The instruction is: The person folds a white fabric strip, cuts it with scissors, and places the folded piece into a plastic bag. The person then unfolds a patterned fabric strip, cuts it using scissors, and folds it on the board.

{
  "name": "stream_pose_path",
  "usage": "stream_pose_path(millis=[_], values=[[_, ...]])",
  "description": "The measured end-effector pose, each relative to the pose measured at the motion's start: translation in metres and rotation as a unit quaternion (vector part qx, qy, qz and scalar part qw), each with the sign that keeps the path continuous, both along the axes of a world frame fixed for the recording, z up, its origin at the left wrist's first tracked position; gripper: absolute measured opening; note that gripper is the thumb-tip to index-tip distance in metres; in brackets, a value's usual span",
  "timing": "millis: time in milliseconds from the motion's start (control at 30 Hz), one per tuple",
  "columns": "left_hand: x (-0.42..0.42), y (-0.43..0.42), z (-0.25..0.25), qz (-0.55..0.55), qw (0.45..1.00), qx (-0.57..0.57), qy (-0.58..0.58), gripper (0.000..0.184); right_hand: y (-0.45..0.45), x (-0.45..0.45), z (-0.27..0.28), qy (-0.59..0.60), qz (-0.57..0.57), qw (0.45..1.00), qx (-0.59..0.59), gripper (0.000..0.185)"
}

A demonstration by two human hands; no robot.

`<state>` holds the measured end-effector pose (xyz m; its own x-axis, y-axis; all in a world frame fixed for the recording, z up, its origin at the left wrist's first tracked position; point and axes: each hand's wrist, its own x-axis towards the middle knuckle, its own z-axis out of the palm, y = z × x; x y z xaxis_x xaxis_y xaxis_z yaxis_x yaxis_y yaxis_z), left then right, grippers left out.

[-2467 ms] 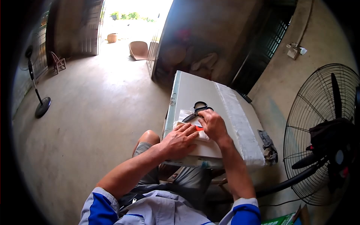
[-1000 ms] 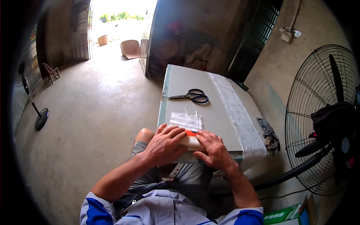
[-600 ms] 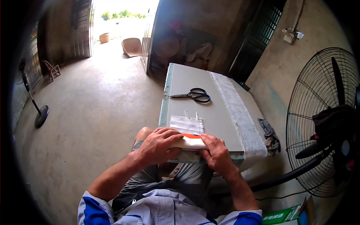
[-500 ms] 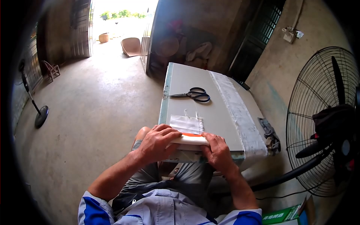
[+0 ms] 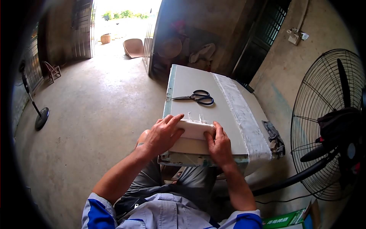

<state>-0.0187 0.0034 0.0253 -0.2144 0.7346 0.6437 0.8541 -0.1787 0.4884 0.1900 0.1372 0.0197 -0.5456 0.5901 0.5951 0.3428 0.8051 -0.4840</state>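
Note:
A white folded cloth bundle (image 5: 194, 129) is held tilted up over the near part of the table (image 5: 190, 147). My left hand (image 5: 164, 134) grips its left end between thumb and fingers. At the right end, my right hand (image 5: 219, 142) pinches it the same way. Loose white threads (image 5: 197, 117) show just beyond the bundle's top edge; the flat cloth piece there is mostly hidden behind it. Black-handled scissors (image 5: 196, 97) lie farther back on the table, blades pointing left. No orange part of the bundle shows from this side.
A long white cloth strip (image 5: 240, 110) runs along the table's right side, with a grey cloth (image 5: 273, 138) at its corner. A large black fan (image 5: 329, 126) stands at right, above a green box (image 5: 284, 220). A smaller fan (image 5: 42, 117) and a chair (image 5: 52, 71) are at left.
The scissors left my right hand and now lie on the table. Both hands took the bundle by its ends, pulled it nearer, then raised and tilted it, so its orange part is out of sight.

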Motion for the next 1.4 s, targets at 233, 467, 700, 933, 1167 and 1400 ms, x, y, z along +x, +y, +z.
stream_pose_path(millis=[233, 467, 700, 933, 1167, 1400], values=[[0.0, 0.008, -0.004, 0.025, 1.0, 0.006, 0.002, 0.048, 0.004, -0.011, -0.003, -0.006, -0.031, 0.999, -0.014, 0.048], [-0.003, 0.008, -0.001, 0.063, 0.99, 0.0, 0.123, 0.022, -0.001, -0.017, 0.007, -0.02, -0.034, 0.997, 0.069, 0.032], [-0.009, 0.016, -0.006, -0.018, 0.988, -0.066, 0.141, 0.015, 0.009, -0.017, -0.001, -0.066, -0.001, 0.991, 0.118, 0.02], [0.017, 0.009, 0.012, 0.025, 0.958, -0.152, 0.241, 0.027, 0.005, -0.012, 0.005, -0.125, -0.004, 0.985, 0.123, 0.027], [0.02, 0.003, 0.009, -0.011, 0.974, -0.135, 0.183, 0.043, -0.024, -0.01, 0.002, -0.133, 0.105, 0.971, 0.17, 0.054], [0.017, 0.002, 0.006, -0.013, 0.961, -0.194, 0.197, 0.048, -0.006, -0.003, -0.006, -0.213, 0.078, 0.969, 0.099, 0.066]])
